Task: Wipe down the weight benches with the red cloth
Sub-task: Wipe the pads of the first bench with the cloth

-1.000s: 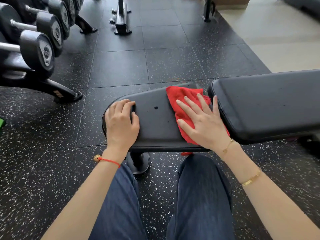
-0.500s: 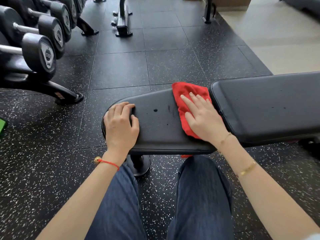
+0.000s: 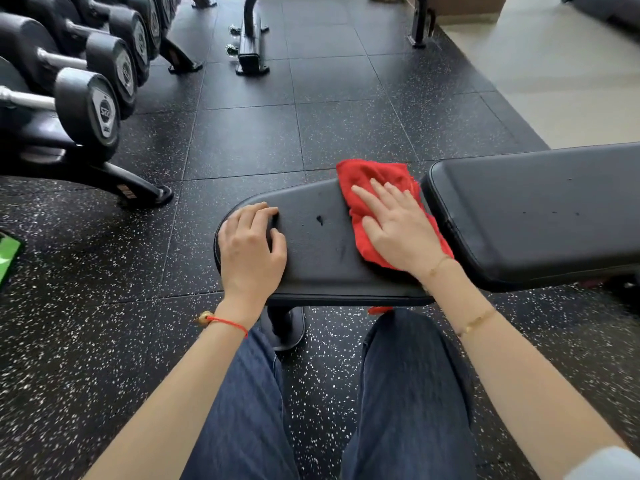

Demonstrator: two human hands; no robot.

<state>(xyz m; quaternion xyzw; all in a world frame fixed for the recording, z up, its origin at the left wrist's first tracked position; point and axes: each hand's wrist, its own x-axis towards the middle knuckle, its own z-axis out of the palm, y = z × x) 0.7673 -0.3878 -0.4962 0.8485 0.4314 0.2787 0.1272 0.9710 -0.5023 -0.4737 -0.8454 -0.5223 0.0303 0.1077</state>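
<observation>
While the right hand (image 3: 398,230) is pressing flat on the cloth (image 3: 372,188), fingers straight and spread, I am seeing that it is sitting farther from me than a second ago: the cloth is now bunched at the far edge of the seat pad (image 3: 318,244), just beside the gap to the back pad (image 3: 536,216), with one red corner trailing under the wrist toward the near edge. I am reading this as the outward half of a wipe stroke, so the strip of seat under that hand is getting covered while the part between the hands is not yet done; a dark spot and a faint smear are showing there. The left hand (image 3: 251,244) is staying put, fingers curled over the rounded end of the seat, bracing rather than gripping anything loose. The back pad to the right of the right hand is looking dull and lightly speckled, and I am judging it still to be wiped. Beyond the left hand a rack of dumbbells (image 3: 86,98) is standing on the speckled rubber floor (image 3: 242,133); farther ahead, other frames (image 3: 251,46) are standing, and pale flooring is beginning past the right hand.
</observation>
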